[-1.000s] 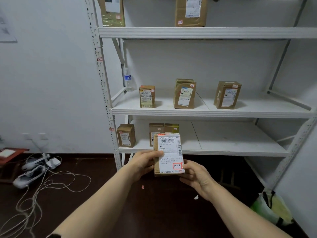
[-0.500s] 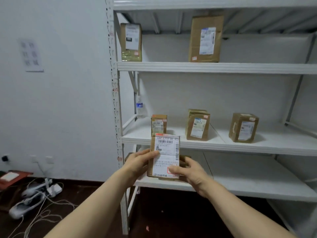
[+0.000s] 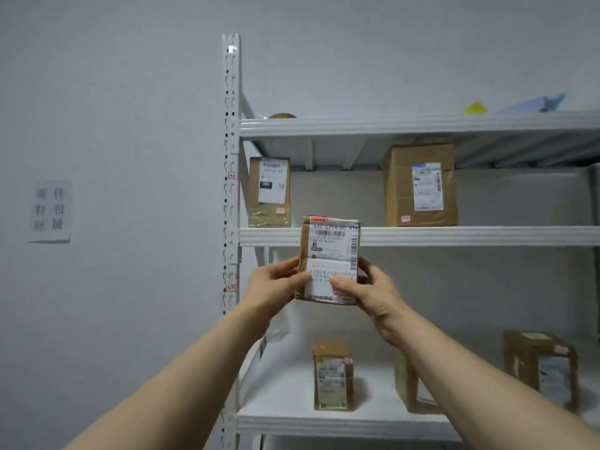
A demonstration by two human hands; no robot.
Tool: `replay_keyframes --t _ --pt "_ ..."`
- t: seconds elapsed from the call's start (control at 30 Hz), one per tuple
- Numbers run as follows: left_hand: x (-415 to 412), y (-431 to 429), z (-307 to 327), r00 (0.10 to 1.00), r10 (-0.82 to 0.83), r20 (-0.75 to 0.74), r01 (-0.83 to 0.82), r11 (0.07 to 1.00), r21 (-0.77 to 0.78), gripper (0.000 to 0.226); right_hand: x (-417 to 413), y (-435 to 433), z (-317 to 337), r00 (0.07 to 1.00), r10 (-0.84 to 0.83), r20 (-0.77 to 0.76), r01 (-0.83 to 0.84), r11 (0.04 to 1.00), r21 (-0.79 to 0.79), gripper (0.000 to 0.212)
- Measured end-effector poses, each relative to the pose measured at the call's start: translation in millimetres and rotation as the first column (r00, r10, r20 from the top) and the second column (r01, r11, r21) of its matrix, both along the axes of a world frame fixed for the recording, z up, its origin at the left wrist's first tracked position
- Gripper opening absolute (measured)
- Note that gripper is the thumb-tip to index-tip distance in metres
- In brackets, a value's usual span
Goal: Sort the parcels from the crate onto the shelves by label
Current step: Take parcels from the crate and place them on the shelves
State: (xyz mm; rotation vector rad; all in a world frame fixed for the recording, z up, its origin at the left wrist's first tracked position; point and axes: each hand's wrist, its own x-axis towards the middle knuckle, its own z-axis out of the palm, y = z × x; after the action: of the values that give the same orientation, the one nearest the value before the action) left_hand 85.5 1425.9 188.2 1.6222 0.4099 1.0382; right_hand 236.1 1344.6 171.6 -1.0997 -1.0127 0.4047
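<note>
Brown parcel (image 3: pixel 328 251) now hangs higher, at the upper shelf (image 3: pixel 454 237) edge. Left hand (image 3: pixel 276 284) and right hand (image 3: pixel 370 290) grip it, likely for placing.

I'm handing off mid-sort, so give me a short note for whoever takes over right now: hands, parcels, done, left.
Hands: left hand and right hand both grip the held parcel, upright, label toward the camera, in front of the middle shelf edge; not set down.
Done: small parcel and large parcel stand on the middle shelf; three parcels stand on the lower shelf.
Left: place the held parcel by its label; the right thumb partly covers its red tag. Crate out of view, so remaining count unknown.
</note>
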Motion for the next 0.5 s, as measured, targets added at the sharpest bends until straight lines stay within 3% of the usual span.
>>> replay_keyframes --t 0.17,0.3,0.4,0.5 --pt "30.6 44.8 40.2 0.999 0.030 -0.012 -0.028 0.991 0.133 0.036 37.5 49.1 45.6 0.992 -0.086 0.094 0.081 0.995 0.048 0.053" --pt "53.8 90.2 57.3 0.955 0.278 -0.101 -0.237 0.924 0.299 0.048 80.6 80.4 80.5 0.982 -0.134 0.133 0.125 0.989 0.074 0.050" --pt "66.6 128.2 60.6 0.840 0.521 -0.151 -0.406 0.788 0.463 0.053 107.7 99.6 103.1 0.972 -0.142 0.186 0.127 0.988 0.090 0.052" --pt "79.1 155.3 64.3 0.624 0.738 -0.257 -0.412 0.590 0.694 0.052 132.7 124.6 123.4 0.923 -0.219 0.316 0.209 0.976 0.065 0.066"
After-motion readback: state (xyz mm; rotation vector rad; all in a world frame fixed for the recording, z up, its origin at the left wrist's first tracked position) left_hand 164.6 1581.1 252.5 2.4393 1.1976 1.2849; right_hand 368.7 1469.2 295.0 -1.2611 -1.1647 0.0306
